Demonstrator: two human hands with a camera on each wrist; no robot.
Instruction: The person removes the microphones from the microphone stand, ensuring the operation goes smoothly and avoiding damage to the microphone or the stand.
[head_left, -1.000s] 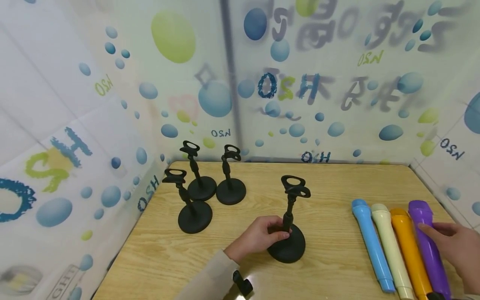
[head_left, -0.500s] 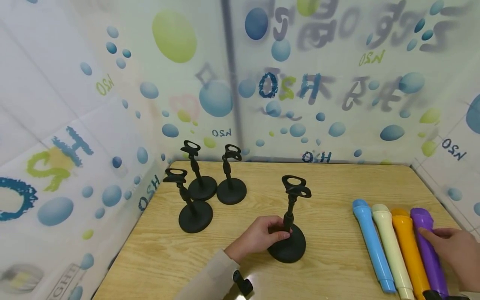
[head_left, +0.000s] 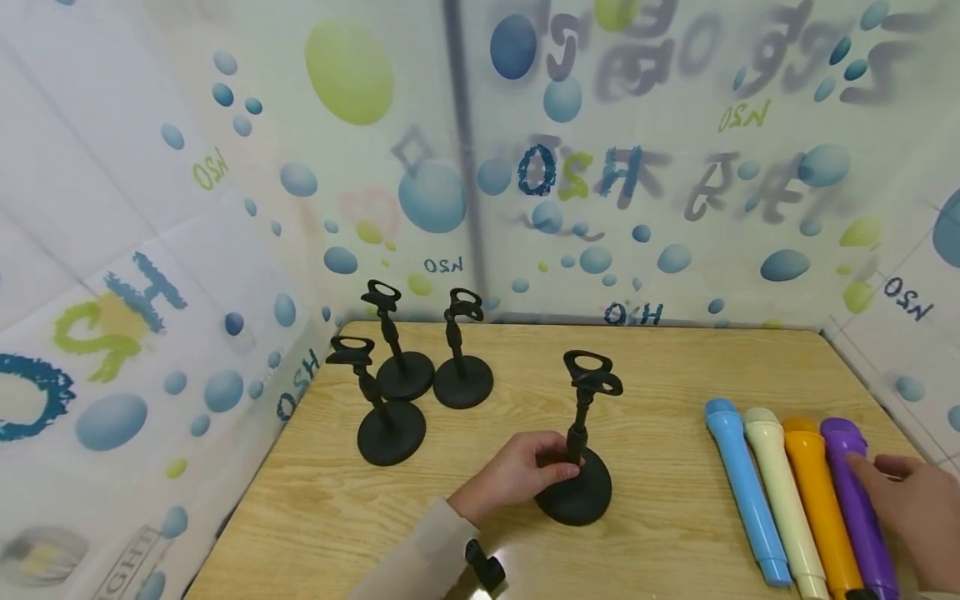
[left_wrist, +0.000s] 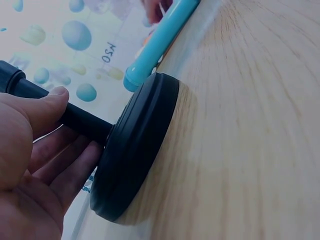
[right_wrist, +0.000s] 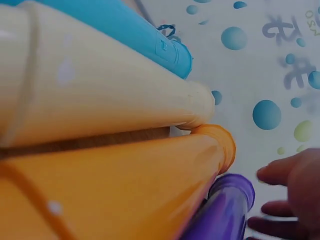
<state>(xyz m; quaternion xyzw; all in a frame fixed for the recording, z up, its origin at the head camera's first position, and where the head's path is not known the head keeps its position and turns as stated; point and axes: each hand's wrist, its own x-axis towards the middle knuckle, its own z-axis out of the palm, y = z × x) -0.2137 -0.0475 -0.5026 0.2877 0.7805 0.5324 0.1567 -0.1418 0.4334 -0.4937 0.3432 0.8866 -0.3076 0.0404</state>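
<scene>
My left hand [head_left: 517, 473] grips the upright pole of a black microphone stand [head_left: 581, 492], low down near its round base. In the left wrist view, the thumb [left_wrist: 57, 95] lies along the pole and the base rests on the table. My right hand [head_left: 911, 508] is beside a purple toy microphone [head_left: 855, 483] at the far right. In the right wrist view its fingers [right_wrist: 280, 172] are spread, with a small gap between them and the purple microphone [right_wrist: 225, 210]. Left of that one lie an orange [head_left: 817, 500], a cream [head_left: 780, 492] and a blue microphone [head_left: 742, 483], side by side.
Three more black stands stand at the back left: a front one [head_left: 390, 433], a rear one [head_left: 405, 377] and a right one [head_left: 462, 383]. A bubble-printed curtain [head_left: 660, 208] encloses the wooden table [head_left: 645, 358] at the back and sides.
The purple microphone's head end has shifted a little toward me. My right hand has moved slightly off it, its fingers loosened. My left hand and its stand have stayed put.
</scene>
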